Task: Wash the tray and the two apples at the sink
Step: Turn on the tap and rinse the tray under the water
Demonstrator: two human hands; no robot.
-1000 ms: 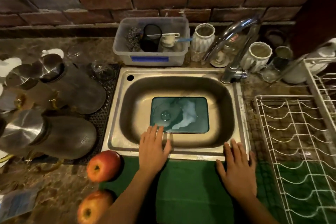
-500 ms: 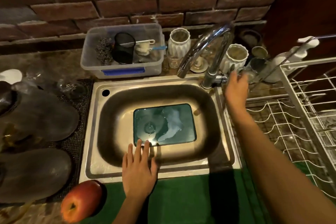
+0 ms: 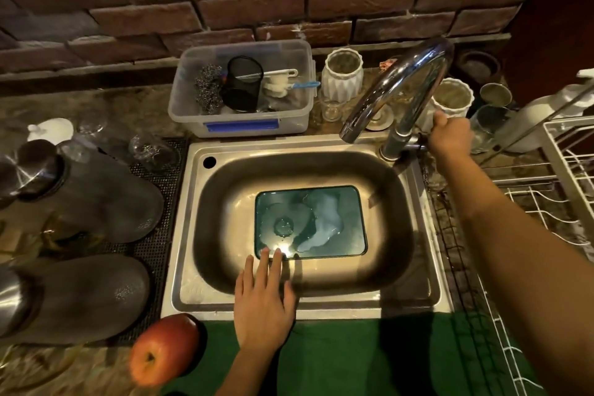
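A teal rectangular tray (image 3: pixel 337 209) lies flat in the bottom of the steel sink (image 3: pixel 193 235), with pale wet patches on it. One red-yellow apple (image 3: pixel 164 349) sits on the counter at the sink's front left corner; the second apple is out of view. My left hand (image 3: pixel 262 302) rests flat on the sink's front rim, fingers spread, fingertips at the tray's near edge. My right hand (image 3: pixel 448 138) is closed around the handle of the chrome faucet (image 3: pixel 398 96) at the back right. No water runs from the spout.
A clear plastic tub (image 3: pixel 241 125) with scourers, a mesh cup and brushes stands behind the sink. White vases (image 3: pixel 342 77) and glasses flank the faucet. Grey jugs (image 3: pixel 86 196) lie left on a black mat. A white wire dish rack (image 3: pixel 546 202) stands right. A green cloth (image 3: pixel 353 360) covers the front counter.
My right hand left the sink's front rim, reached to the back right and closed on the faucet handle. The view shifted, so the second apple dropped out of frame. My left hand stayed put.
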